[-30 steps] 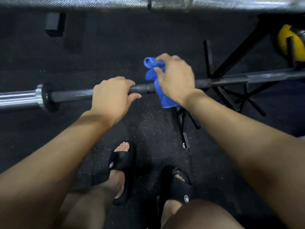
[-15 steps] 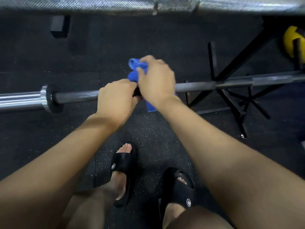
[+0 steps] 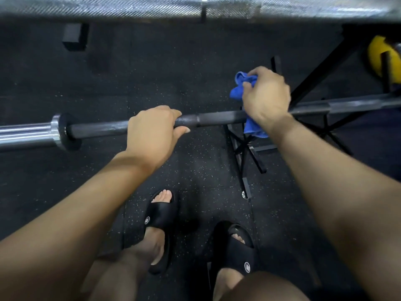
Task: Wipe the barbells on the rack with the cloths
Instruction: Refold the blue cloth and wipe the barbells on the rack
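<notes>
Head view: left hand grips barbell, right hand grips blue cloth; no readable writing.

Person, seen from own head height. Both forearms bare, no sleeves, no watch, bands or rings visible on left hand or right hand. Legs bare at knees and shins. Footwear: pair of black open-toe slide sandals, left sandal and right sandal, each with wide moulded strap bearing one small round pale logo. Toes exposed.
</notes>
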